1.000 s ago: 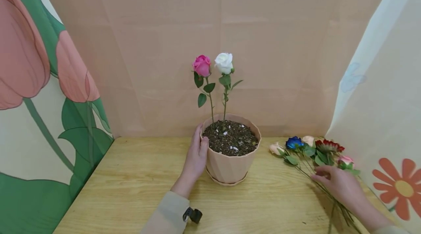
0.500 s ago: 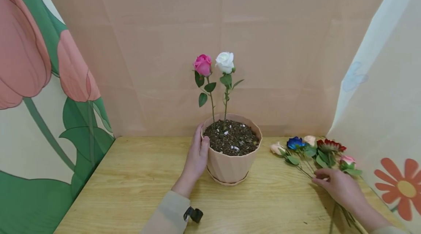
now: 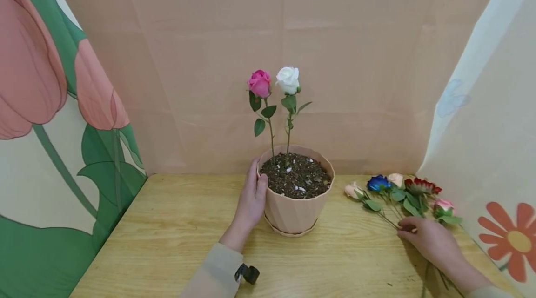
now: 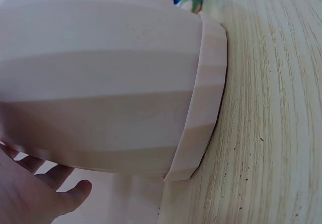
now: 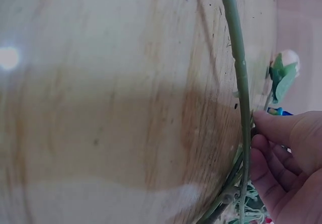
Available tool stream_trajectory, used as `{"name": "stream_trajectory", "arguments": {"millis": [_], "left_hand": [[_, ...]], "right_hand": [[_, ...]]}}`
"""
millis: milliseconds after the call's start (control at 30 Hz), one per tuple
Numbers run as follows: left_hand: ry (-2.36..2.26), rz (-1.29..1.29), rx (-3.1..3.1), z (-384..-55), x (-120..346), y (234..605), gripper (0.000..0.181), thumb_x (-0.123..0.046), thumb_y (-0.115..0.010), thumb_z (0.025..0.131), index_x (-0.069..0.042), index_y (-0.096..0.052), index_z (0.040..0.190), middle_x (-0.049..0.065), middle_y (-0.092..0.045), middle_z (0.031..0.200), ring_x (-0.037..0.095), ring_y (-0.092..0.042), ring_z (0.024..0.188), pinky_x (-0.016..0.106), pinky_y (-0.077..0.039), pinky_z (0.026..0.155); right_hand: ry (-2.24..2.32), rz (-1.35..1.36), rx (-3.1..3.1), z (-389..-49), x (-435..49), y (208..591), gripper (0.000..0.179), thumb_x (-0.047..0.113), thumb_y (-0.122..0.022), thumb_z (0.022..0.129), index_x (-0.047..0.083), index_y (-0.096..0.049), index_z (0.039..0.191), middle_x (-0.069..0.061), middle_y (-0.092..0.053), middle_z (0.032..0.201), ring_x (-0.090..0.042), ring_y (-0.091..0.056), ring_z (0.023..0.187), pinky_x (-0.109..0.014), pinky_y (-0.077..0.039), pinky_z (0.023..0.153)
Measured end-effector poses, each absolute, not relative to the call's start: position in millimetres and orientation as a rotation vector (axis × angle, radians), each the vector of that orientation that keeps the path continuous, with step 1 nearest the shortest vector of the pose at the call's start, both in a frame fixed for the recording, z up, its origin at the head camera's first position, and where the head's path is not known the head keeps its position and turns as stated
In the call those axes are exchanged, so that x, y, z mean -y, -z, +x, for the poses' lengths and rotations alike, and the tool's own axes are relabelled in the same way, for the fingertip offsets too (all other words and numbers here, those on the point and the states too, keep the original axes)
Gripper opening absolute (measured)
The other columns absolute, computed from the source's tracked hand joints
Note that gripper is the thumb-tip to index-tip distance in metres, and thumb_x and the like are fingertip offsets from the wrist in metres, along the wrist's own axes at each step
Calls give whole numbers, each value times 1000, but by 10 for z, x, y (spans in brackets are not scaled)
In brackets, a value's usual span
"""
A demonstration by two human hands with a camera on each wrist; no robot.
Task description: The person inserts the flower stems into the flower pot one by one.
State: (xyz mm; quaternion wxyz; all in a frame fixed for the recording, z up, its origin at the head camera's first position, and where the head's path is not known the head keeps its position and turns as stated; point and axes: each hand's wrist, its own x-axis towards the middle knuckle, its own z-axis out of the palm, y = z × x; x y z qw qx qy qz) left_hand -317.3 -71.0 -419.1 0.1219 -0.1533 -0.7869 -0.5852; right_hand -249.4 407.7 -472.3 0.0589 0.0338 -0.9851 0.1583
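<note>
- Head view, by the right hand (image 3: 427, 240): crept a tiny bit nearer to the body along the stems of the loose flowers (image 3: 398, 191) since a second ago. Fingertips bent down more now, right on the stems.
- Can't tell from here if pinching a stem or only touching. Nothing lifted off the table (image 3: 167, 242) yet, so looks like only the start of picking one flower.
- Same view, by the left hand (image 3: 250, 200): no change from before. Laid flat on the near left side of the pot (image 3: 293, 212), thumb up at the rim, fingers fairly straight.
- Just past that thumb, dark soil (image 3: 295, 178), with the pink rose (image 3: 259, 83) and the white rose (image 3: 288, 79) standing up in it, same as before.
- Left wrist view: filled with the smooth wall of the pot (image 4: 100, 83) and its saucer (image 4: 206, 93), flat on the table (image 4: 271, 133). Only a bit of the left hand (image 4: 30, 194) at the bottom corner, fingers out loose beside the pot.
- Right wrist view: a long green stem (image 5: 236, 58) flat on the table (image 5: 100, 108), running away from the right hand (image 5: 287, 163). One fingertip against the stem, other fingers curled below it. Still can't tell if gripped. A pale bud (image 5: 289, 60) just beyond the fingers.
</note>
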Motion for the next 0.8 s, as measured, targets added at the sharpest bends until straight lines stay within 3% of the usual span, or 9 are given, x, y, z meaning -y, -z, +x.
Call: {"name": "stream_trajectory", "arguments": {"millis": [400, 633, 800], "left_hand": [[1703, -458, 2303, -3179, 703, 4195, 60, -38, -36, 122, -25, -20, 178, 14, -30, 178, 40, -47, 152, 64, -36, 123], [1707, -453, 2295, -3178, 698, 4193, 60, -37, -37, 122, -24, -21, 178, 14, -28, 179, 40, -41, 156, 63, -34, 125], [1716, -452, 2291, -3169, 700, 4189, 60, -36, -38, 121, -24, -21, 178, 13, -27, 180, 40, -38, 158, 63, -34, 125]], "right_hand": [[-483, 74, 3055, -2506, -4043, 4697, 17, 19, -85, 97, 7, -83, 110, -10, -81, 102, -33, -76, 87, -57, -60, 73], [-535, 92, 3016, -2472, -4002, 4565, 26, 16, -78, 101, -1, -80, 121, -8, -80, 96, -17, -69, 73, -40, -55, 59], [-560, 87, 2980, -2473, -3959, 4439, 27, 14, -75, 105, -4, -78, 124, -8, -80, 96, -14, -65, 67, -34, -51, 53]]}}
